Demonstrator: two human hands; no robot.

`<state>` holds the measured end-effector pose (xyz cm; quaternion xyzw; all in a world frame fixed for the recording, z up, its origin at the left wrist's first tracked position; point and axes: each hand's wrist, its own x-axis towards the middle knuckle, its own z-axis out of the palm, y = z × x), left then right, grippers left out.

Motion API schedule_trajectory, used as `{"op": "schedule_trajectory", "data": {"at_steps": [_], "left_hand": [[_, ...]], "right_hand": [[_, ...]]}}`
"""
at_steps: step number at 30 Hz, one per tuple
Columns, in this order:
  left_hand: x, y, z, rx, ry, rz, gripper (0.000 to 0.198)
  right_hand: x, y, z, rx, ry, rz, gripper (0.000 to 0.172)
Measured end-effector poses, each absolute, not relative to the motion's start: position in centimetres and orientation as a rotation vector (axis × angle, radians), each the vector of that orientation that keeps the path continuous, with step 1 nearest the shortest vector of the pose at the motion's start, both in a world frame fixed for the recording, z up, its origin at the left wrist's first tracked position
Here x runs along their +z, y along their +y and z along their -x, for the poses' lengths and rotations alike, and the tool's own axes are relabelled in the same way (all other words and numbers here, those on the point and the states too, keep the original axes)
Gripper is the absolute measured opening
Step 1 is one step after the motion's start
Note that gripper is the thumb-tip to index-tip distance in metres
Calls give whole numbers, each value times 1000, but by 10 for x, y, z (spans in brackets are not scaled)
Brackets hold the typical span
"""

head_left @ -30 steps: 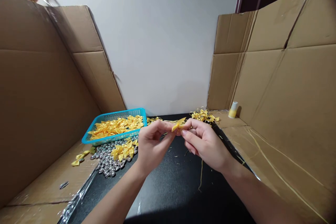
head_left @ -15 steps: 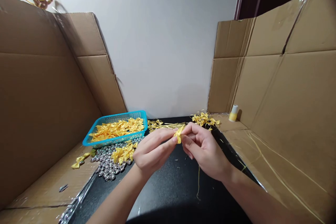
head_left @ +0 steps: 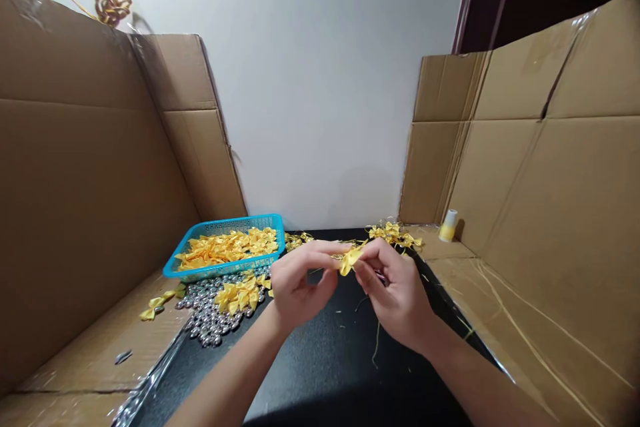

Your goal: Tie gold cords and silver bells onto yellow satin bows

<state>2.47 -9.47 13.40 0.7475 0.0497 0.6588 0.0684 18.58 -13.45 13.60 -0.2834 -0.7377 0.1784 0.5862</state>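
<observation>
The desk (head_left: 320,360) is a dark, faintly speckled slab, its left edge bound in shiny clear tape (head_left: 155,373) and its right edge running slantwise past the right forearm onto flattened cardboard. Both hands work above its far half, near the middle: the right hand (head_left: 397,297) pinches a yellow bow (head_left: 350,260) between thumb and index, while the left hand (head_left: 303,283) lays its fingers against the bow's other side with the thumb held off below; whether those left fingers grip it, I cannot tell. Open room lies mostly toward the wearer, between the forearms, where only small scraps and a thin thread (head_left: 377,347) below the right hand show. On the left, space is tight: silver beads (head_left: 207,323) and a pile of bows (head_left: 239,295) spread just beside the left hand, with a blue basket (head_left: 170,271) full of bows behind them. Beyond the right hand sits a heap of threaded bows (head_left: 393,235) near the far edge, and a spool (head_left: 449,225) stands on the cardboard further right. Tall cardboard panels (head_left: 565,180) flank both sides, and a pale wall (head_left: 320,93) rises at the back.
</observation>
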Motion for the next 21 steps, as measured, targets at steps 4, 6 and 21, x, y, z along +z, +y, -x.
{"op": "schedule_trajectory", "data": {"at_steps": [4,6,21], "left_hand": [[142,-102,-26,1675,220,-1686,17],[147,-108,-24,1434,202,-1554,24],[157,-125,-20,1281,233,-1628,22]], "right_hand": [[135,-124,-189,-76,-1739,457,12],[135,-119,-192,-179,-1765,347,13],[128,-110,-192,66,-1786,237,12]]}}
